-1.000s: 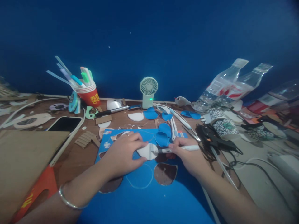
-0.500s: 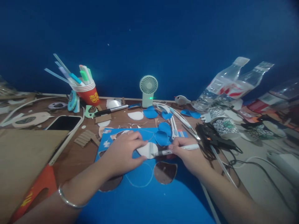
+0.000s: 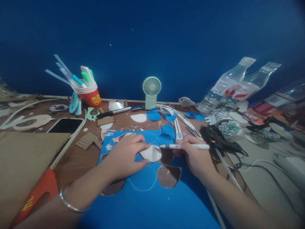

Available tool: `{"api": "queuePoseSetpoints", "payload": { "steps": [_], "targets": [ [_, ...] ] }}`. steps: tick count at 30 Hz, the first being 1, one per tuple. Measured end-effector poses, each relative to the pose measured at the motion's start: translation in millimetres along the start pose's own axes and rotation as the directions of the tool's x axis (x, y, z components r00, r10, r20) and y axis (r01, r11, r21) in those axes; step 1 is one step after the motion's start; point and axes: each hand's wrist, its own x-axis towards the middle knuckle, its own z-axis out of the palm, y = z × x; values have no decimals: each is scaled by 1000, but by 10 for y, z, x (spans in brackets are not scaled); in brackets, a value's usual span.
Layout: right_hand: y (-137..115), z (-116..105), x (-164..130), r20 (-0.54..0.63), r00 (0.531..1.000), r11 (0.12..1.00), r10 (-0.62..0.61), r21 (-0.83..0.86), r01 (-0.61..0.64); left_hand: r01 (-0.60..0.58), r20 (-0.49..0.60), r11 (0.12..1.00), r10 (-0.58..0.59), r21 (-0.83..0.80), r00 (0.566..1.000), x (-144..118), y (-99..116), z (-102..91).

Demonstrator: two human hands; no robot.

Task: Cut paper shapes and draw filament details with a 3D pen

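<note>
My left hand (image 3: 128, 154) lies on the blue sheet (image 3: 143, 206), its thumb and index finger holding the left side of a white rounded cutout (image 3: 152, 153) down flat. In my right hand (image 3: 194, 154) is a slim white pen (image 3: 196, 146), gripped between thumb and fingers and held nearly level. Its tip points left, at the upper right edge of the cutout; whether it touches cannot be told. Below the cutout, a pale round outline (image 3: 143, 179) is drawn on the sheet. Round holes in the sheet, such as one hole (image 3: 168, 177) at the right, show brown table through them.
Loose blue discs (image 3: 168, 131) and a white-handled cutter (image 3: 178, 128) lie behind my right hand. A small fan (image 3: 152, 90) stands at the back. To the left is a red paper cup (image 3: 89, 95) of pens; on the right, a black glue gun (image 3: 218, 140) and plastic bottles (image 3: 225, 84).
The pen and my right hand have shifted up and slightly right, with the tip moving from the cutout's lower right to its upper right. The fan's light turned from green to red.
</note>
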Motion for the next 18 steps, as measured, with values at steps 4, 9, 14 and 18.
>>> {"api": "queuePoseSetpoints", "payload": {
  "steps": [4,9,14,18],
  "targets": [
    [-28,17,-3,1,1000,998,7,-58,-7,1,-24,1000,-1,-9,1000,-8,-18,14],
    [-83,27,-9,60,998,995,18,-99,-12,16,-19,1000,-16,-6,1000,-8,-26,25],
    [-87,25,1,75,997,990,31,-143,-20,13,-16,1000,-13,-5,1000,0,-21,22],
    [-101,28,2,95,995,979,-2,-202,21,9,-25,1000,-9,-9,1000,1,-15,23]
  ]
}}
